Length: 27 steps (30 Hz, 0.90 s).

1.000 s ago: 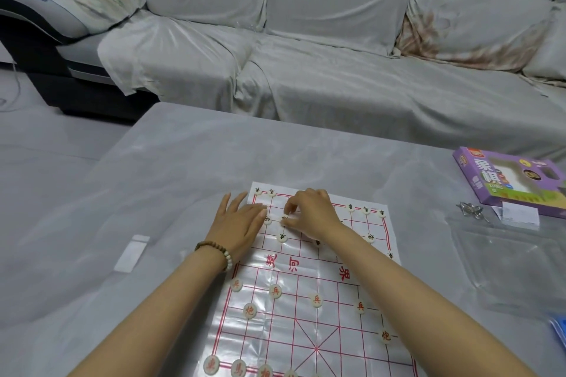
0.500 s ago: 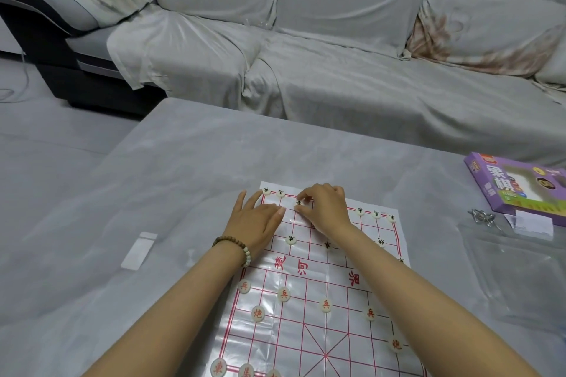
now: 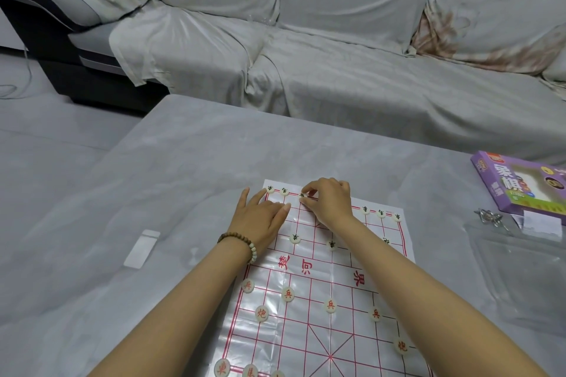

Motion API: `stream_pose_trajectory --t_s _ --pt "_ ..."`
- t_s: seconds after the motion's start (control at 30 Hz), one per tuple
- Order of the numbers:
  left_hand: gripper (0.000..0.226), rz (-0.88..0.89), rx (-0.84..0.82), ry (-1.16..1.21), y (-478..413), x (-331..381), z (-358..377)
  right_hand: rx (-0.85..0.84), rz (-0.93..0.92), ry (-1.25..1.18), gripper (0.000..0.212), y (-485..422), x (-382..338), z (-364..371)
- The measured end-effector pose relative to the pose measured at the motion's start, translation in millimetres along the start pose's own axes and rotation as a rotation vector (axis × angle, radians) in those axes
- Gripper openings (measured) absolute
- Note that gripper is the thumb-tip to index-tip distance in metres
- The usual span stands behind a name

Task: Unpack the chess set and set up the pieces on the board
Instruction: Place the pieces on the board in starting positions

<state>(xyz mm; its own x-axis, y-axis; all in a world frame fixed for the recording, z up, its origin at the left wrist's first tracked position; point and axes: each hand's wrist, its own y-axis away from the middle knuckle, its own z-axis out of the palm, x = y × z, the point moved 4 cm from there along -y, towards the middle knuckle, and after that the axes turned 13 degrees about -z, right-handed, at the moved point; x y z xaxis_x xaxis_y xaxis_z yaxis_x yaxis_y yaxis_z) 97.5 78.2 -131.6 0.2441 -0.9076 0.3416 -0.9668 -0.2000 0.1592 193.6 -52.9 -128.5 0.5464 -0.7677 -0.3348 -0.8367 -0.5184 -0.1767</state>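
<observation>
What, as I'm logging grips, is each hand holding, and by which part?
The right hand pinches a chess piece by its rim, thumb and forefinger. The left hand holds nothing; it rests flat on the board.

I get a single view, from the head-worn wide-angle camera. It faces forward and tips down across the counter (image 3: pixel 190 168), sitting close over the board (image 3: pixel 321 340), whose near end runs off the bottom edge. Farther out it takes in the sofa (image 3: pixel 337 86) along the top and the floor (image 3: pixel 46 147) at the left of my feed.
</observation>
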Motion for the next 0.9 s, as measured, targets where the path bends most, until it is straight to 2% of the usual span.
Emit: stream_pose_trajectory --t_s 0.47,0.57,0.7,0.8,0.9 --pt "0.055 -0.012 0.001 -0.01 0 2 0 0.037 0.025 0.008 0.026 0 0 1" --pt "0.056 -0.004 -0.006 -0.019 0 2 0 0.12 0.027 -0.033 0.027 2 5 -17" --pt "0.052 0.004 0.007 0.01 0 4 -1 0.216 0.02 -0.016 0.016 16 24 -52" --pt "0.049 0.044 0.013 0.006 3 15 2 0.123 -0.004 0.027 0.012 31 36 -60" --pt "0.05 0.086 0.01 -0.02 4 27 6 -0.02 -0.028 -0.002 0.018 42 36 -49"
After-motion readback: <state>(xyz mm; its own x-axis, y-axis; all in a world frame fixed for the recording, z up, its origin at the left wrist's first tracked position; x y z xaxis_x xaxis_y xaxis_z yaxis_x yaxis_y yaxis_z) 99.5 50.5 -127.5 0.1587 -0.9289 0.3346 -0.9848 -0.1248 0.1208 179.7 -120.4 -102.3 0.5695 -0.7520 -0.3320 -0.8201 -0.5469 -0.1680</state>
